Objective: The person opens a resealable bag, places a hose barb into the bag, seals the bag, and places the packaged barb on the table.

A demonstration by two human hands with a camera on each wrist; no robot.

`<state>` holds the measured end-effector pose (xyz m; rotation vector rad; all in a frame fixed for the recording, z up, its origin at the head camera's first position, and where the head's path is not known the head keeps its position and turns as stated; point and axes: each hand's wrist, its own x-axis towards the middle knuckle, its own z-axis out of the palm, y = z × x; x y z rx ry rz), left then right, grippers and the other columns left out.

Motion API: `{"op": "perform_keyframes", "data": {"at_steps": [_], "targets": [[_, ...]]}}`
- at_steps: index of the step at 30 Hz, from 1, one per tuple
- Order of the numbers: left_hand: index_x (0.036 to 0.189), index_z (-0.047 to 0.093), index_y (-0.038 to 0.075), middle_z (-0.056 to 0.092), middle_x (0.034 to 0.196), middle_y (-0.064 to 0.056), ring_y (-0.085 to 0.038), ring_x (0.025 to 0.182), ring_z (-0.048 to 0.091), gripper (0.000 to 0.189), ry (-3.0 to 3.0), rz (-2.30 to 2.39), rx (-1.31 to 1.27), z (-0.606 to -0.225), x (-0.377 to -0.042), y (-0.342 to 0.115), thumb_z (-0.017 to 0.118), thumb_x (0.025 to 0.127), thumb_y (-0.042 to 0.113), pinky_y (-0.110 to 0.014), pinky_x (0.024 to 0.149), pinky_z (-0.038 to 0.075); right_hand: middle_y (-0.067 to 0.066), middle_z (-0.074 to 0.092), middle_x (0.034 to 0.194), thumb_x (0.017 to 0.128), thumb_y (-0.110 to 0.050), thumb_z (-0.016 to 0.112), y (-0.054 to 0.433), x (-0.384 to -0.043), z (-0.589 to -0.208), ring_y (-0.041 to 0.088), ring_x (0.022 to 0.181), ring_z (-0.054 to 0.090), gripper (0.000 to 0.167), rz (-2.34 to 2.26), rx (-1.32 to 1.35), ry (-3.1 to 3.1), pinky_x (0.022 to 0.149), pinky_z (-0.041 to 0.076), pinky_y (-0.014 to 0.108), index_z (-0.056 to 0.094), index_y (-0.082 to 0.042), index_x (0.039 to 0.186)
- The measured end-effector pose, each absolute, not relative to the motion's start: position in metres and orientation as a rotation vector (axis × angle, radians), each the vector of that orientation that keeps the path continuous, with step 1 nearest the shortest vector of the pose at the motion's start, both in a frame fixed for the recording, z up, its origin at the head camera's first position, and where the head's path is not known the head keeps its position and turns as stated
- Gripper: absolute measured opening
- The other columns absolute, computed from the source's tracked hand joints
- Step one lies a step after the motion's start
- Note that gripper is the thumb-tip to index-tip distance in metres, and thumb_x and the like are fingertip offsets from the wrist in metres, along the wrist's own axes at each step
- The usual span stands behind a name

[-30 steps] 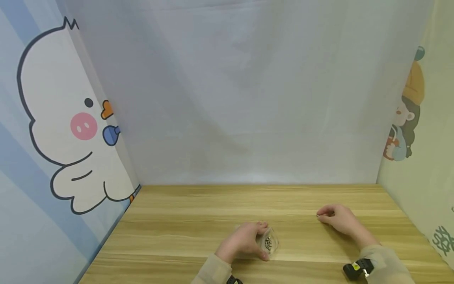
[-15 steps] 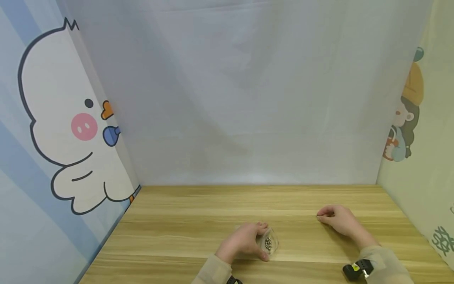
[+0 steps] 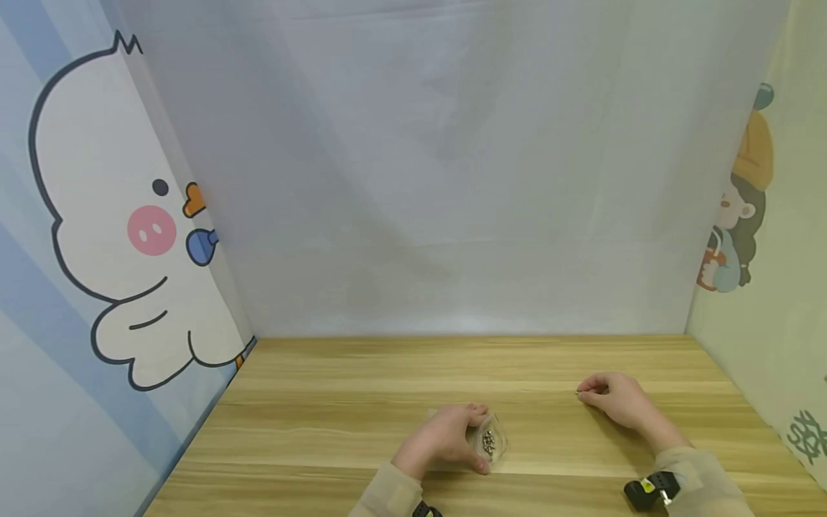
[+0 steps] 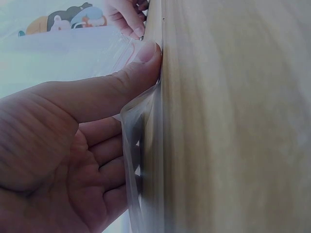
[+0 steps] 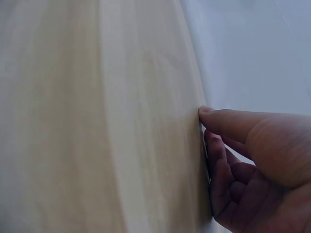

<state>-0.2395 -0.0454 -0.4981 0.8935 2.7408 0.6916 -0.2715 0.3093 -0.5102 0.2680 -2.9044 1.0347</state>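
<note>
A clear plastic bag (image 3: 499,436) lies on the table with its mouth spread open, and several small shiny metal pieces (image 3: 489,444) sit inside it; their exact kind is too small to tell. My left hand (image 3: 446,434) holds the bag, thumb on the near edge and fingers on the far edge. In the left wrist view the bag's film (image 4: 129,126) stands up beside the thumb. Farther right, my right hand (image 3: 617,399) rests low at the table, thumb and forefinger pinching a small metal piece (image 4: 141,38). In the right wrist view the fingertips mostly hide it.
The wood-grain table (image 3: 336,402) reaches back to a pale grey curtain (image 3: 413,215). Printed cloth walls (image 3: 84,402) stand at the left and right. A black wrist camera (image 3: 652,490) sits at the right cuff.
</note>
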Motion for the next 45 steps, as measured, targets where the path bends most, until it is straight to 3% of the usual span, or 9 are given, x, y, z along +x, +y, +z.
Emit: {"op": "perform_keyframes", "data": {"at_steps": [24, 39, 45], "targets": [[0.147, 0.066, 0.012, 0.058, 0.156, 0.002, -0.020, 0.147, 0.051, 0.088, 2.740, 0.693, 0.886, -0.499, -0.242, -0.046, 0.102, 0.068, 0.028, -0.035, 0.123, 0.039, 0.002, 0.075, 0.097, 0.101, -0.018, 0.075, 0.307, -0.269, -0.509, 0.022, 0.095, 0.067, 0.014, 1.027, 0.293, -2.899, 0.089, 0.055, 0.048, 0.078, -0.004, 0.103], [0.147, 0.066, 0.013, 0.058, 0.156, 0.004, -0.020, 0.147, 0.051, 0.088, 2.744, 0.687, 0.879, -0.498, -0.239, -0.046, 0.103, 0.068, 0.029, -0.036, 0.123, 0.040, -0.003, 0.077, 0.098, 0.099, -0.022, 0.077, 0.282, -0.256, -0.510, 0.018, 0.096, 0.069, 0.011, 1.099, 0.374, -2.918, 0.088, 0.056, 0.042, 0.080, -0.011, 0.100], [0.146, 0.067, 0.012, 0.058, 0.156, 0.003, -0.021, 0.147, 0.051, 0.088, 2.742, 0.706, 0.879, -0.499, -0.240, -0.045, 0.103, 0.067, 0.028, -0.036, 0.123, 0.039, -0.006, 0.075, 0.096, 0.099, -0.025, 0.078, 0.262, -0.247, -0.507, 0.013, 0.092, 0.066, 0.013, 1.148, 0.472, -2.930, 0.082, 0.056, 0.038, 0.079, -0.013, 0.102]]}}
